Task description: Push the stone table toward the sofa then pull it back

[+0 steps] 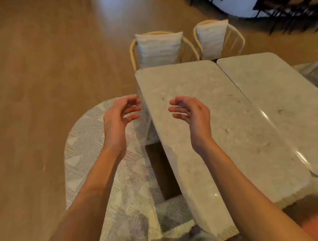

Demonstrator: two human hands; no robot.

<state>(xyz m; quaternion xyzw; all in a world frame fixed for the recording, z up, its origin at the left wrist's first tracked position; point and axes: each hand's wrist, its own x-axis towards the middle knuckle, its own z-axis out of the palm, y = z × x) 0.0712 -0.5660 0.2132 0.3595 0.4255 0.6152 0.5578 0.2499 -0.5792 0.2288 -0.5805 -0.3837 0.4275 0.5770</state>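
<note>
I see the stone table [226, 131]: pale grey-green, mottled speckle. Second slab [285, 103] on its right matches. Rug [109, 179]: grey-white, hatched geometric triangles. Floor [27, 77]: warm tan wood. Far chairs [162, 47]: cream frames, off-white ribbed cushions.

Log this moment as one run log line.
left hand: open, off table's edge | right hand: open, above stone table | contact: none visible
</note>
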